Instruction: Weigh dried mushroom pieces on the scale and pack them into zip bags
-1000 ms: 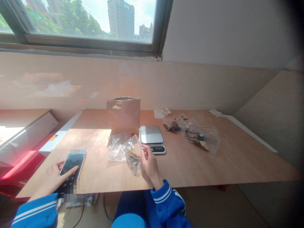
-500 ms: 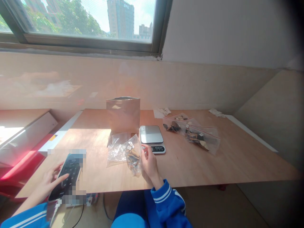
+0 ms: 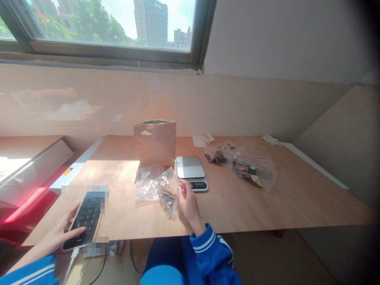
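My left hand (image 3: 67,227) is closed around a smartphone (image 3: 84,223), its thumb over the lit keypad screen and a white cable at its lower end. Between the fingers of my right hand (image 3: 187,200) is the edge of a clear plastic bag (image 3: 168,194), which holds brownish dried pieces and a small white label. Beneath and left of that bag lie empty-looking clear bags (image 3: 146,192). Just beyond my right fingers sits a kitchen scale (image 3: 190,168) with a bare metal plate; my hand partly covers its display.
Behind the clear bags stands a brown pouch (image 3: 154,143), open at the top. Red-edged zip bags (image 3: 255,172) of dark dried pieces lie to the right. Crumpled white gloves (image 3: 207,139) rest near the wall. A red chair (image 3: 28,209) is left of the table.
My left thumb has shifted slightly down and left on the phone screen. The right hand and its bag stay in place; the view has moved a little.
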The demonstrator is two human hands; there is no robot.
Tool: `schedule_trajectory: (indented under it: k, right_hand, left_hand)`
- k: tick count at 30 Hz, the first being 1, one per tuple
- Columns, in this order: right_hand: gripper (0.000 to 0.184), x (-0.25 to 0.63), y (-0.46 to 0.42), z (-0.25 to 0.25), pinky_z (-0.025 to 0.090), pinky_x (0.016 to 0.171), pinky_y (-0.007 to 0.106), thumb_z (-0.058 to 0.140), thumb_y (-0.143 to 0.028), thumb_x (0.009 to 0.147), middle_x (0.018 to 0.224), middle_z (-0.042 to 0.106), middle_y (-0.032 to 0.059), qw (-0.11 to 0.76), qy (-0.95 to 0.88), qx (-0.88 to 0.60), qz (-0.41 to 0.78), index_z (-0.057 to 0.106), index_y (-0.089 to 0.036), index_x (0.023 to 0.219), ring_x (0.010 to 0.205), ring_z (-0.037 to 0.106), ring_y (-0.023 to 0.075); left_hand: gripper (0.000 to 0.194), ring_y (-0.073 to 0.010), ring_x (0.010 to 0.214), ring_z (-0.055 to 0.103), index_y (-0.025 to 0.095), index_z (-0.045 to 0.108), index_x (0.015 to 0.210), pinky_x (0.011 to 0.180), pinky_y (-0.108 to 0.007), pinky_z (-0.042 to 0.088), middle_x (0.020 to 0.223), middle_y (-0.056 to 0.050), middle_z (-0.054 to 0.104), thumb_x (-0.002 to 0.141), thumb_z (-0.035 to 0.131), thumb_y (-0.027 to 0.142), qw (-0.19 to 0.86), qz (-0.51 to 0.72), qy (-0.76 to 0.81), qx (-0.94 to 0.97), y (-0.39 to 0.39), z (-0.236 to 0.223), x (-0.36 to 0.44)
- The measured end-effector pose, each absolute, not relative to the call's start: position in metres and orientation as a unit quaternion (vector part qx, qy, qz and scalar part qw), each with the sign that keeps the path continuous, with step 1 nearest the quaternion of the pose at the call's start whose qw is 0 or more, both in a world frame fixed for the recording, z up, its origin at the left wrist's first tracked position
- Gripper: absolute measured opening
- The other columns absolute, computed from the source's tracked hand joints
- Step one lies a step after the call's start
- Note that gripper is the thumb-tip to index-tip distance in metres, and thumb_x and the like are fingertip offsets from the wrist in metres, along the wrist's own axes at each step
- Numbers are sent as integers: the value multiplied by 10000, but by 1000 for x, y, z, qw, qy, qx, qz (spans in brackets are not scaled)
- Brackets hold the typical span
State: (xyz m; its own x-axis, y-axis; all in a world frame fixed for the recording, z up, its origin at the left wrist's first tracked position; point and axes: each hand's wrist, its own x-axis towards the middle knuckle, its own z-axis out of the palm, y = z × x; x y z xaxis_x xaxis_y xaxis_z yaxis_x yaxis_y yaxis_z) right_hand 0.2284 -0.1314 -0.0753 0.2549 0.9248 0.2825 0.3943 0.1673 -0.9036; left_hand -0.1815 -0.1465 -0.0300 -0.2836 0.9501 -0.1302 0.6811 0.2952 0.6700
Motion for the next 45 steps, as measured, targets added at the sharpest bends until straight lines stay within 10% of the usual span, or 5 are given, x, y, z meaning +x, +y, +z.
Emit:
schedule_trajectory:
  k: [13,20,28,38,45]
  right_hand:
    - [302,229,-132,-74,450,629,264,419,-312,898,827,641,31,530,-550,-592,257,563,-201,1139,671,602,164]
    - [282,221,-133,-65,460,648,263,445,-310,890,839,634,29,544,-535,-580,285,569,-207,1122,701,593,159]
    - [266,207,-134,-24,509,669,256,426,-374,919,973,666,47,562,-539,-463,424,617,-206,996,767,637,149]
    - [303,219,-131,-37,531,636,288,661,-467,771,820,677,31,542,-527,-408,512,608,-183,863,709,652,170]
    - [332,226,-132,-24,474,610,252,481,-506,894,731,592,-3,509,-564,-382,526,526,-195,784,660,582,134]
  left_hand:
    - [721,-377,1240,472,233,549,986,962,-491,442,1341,-131,527,431,688,671,317,308,757,481,-138,-5,-176]
    - [463,-233,909,596,200,588,1033,828,-372,490,1038,-68,641,784,461,569,247,377,707,544,-146,23,-60]
    - [410,-161,595,550,196,579,767,541,-288,429,700,-30,596,785,503,599,494,398,532,561,-132,-1,84]
    - [341,-175,609,519,217,477,629,575,-296,383,604,10,512,834,500,488,425,403,540,605,-132,-2,91]
    - [347,-148,574,447,219,438,647,548,-284,365,602,26,427,859,477,492,455,433,493,602,-134,9,92]
